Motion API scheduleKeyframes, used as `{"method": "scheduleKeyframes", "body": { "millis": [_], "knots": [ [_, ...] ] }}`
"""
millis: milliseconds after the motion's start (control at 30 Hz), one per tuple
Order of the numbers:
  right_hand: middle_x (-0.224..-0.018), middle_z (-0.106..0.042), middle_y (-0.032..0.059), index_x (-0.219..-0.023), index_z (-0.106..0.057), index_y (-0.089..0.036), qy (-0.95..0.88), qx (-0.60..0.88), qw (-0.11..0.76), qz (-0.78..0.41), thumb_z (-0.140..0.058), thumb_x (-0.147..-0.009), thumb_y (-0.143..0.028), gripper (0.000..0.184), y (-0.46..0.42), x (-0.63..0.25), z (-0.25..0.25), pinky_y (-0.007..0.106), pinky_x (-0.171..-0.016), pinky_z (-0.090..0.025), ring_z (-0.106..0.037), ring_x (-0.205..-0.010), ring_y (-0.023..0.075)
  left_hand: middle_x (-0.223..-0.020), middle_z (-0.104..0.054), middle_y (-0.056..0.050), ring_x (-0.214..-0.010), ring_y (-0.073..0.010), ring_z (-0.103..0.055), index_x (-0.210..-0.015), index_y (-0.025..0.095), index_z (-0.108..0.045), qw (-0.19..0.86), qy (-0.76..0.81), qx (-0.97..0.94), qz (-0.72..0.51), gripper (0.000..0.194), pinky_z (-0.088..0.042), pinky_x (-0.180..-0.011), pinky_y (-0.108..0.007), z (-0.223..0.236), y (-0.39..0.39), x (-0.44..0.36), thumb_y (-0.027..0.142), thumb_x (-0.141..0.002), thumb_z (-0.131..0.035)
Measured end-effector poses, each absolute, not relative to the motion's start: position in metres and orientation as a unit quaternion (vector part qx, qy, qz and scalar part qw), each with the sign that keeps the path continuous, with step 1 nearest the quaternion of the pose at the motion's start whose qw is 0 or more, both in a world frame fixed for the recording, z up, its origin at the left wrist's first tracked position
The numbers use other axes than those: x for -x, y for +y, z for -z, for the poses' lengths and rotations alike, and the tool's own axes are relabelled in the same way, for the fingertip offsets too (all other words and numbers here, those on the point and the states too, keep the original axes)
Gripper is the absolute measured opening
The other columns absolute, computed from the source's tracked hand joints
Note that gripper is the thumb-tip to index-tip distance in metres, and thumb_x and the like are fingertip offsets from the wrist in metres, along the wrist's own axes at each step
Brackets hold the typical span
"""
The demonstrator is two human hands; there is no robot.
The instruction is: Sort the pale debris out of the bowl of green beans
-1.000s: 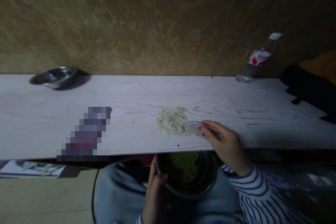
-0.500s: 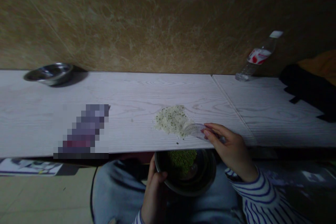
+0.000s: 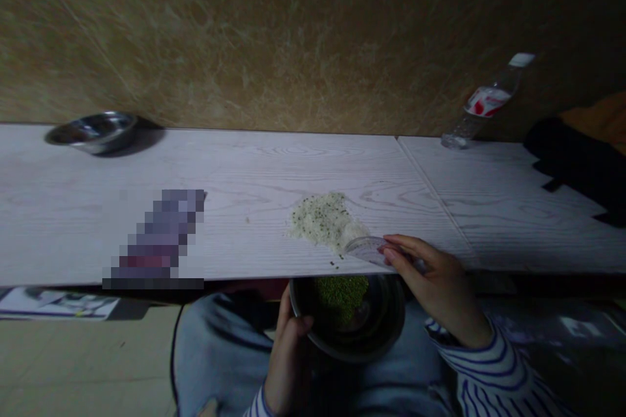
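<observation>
My left hand (image 3: 289, 345) grips the left rim of a metal bowl (image 3: 386, 339), which is held over my lap just under the table's front edge. Green beans (image 3: 340, 296) lie heaped in the bowl's far left part. Between the thumb and fingers of my right hand (image 3: 435, 277) is a clear plastic protractor (image 3: 364, 249), its curved edge touching the near right side of a pile of white rice mixed with green beans (image 3: 320, 218). A few loose green beans (image 3: 334, 265) sit between the pile and the table edge.
An upright plastic bottle (image 3: 486, 102) stands near the wall at the right, beside dark cloth (image 3: 577, 163). At the back left is another metal bowl (image 3: 98, 133). A blurred-out flat object (image 3: 163, 234) lies on the left of the white wood-grain table (image 3: 249, 176).
My right hand has drawn the protractor slightly toward the table's front edge. One more green bean shows near that edge. My left hand keeps its hold on the bowl.
</observation>
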State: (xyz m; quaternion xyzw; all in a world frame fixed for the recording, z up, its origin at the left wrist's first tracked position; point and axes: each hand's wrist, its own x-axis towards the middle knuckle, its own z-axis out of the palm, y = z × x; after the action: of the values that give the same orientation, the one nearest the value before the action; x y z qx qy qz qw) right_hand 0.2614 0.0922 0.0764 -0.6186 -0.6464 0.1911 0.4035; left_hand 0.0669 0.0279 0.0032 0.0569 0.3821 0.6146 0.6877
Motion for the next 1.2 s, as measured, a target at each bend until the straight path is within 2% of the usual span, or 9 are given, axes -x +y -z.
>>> {"method": "scheduleKeyframes", "body": {
  "millis": [267,433,833,1033,1200],
  "knots": [
    [-0.089,-0.080,0.0048,-0.097,-0.076,-0.024,-0.657,0.619,0.388,-0.187,-0.065,-0.085,-0.036,0.021,0.086,-0.265,-0.072,0.032,-0.075,-0.062,-0.076,-0.078,0.0217,-0.121,-0.072,-0.007,-0.123,-0.0360,-0.057,-0.124,0.028,-0.065,0.698,0.374,-0.058,-0.608,0.056,-0.041,-0.106,-0.051,-0.002,0.030,-0.066,0.019,-0.069,-0.062],
    [-0.091,-0.080,0.0060,-0.098,-0.076,-0.022,-0.656,0.619,0.394,-0.180,-0.064,-0.086,-0.037,0.022,0.088,-0.264,-0.067,0.034,-0.078,-0.062,-0.076,-0.081,0.0225,-0.122,-0.071,-0.007,-0.128,-0.0356,-0.054,-0.126,0.029,-0.064,0.701,0.383,-0.049,-0.600,0.057,-0.042,-0.106,-0.050,-0.005,0.028,-0.066,0.019,-0.070,-0.062],
    [-0.095,-0.079,0.0064,-0.100,-0.076,-0.022,-0.672,0.599,0.394,-0.187,-0.063,-0.088,-0.035,0.022,0.090,-0.257,-0.062,0.034,-0.081,-0.062,-0.075,-0.084,0.0218,-0.122,-0.072,-0.007,-0.123,-0.0348,-0.058,-0.121,0.029,-0.068,0.695,0.376,-0.063,-0.610,0.056,-0.043,-0.105,-0.048,0.005,0.031,-0.063,0.018,-0.066,-0.063],
    [-0.094,-0.079,0.0057,-0.101,-0.076,-0.023,-0.680,0.589,0.396,-0.184,-0.063,-0.088,-0.035,0.022,0.086,-0.257,-0.063,0.033,-0.078,-0.062,-0.075,-0.082,0.0211,-0.129,-0.068,-0.007,-0.127,-0.0349,-0.054,-0.136,0.029,-0.058,0.695,0.379,-0.090,-0.604,0.064,-0.040,-0.106,-0.048,-0.002,0.029,-0.062,0.023,-0.072,-0.063],
    [-0.096,-0.079,0.0054,-0.103,-0.075,-0.024,-0.682,0.591,0.392,-0.179,-0.062,-0.090,-0.036,0.022,0.085,-0.255,-0.060,0.034,-0.079,-0.062,-0.075,-0.084,0.0214,-0.130,-0.067,-0.005,-0.128,-0.0337,-0.054,-0.137,0.032,-0.057,0.693,0.390,-0.090,-0.600,0.065,-0.041,-0.105,-0.046,-0.005,0.027,-0.063,0.024,-0.072,-0.062]
  ]
}}
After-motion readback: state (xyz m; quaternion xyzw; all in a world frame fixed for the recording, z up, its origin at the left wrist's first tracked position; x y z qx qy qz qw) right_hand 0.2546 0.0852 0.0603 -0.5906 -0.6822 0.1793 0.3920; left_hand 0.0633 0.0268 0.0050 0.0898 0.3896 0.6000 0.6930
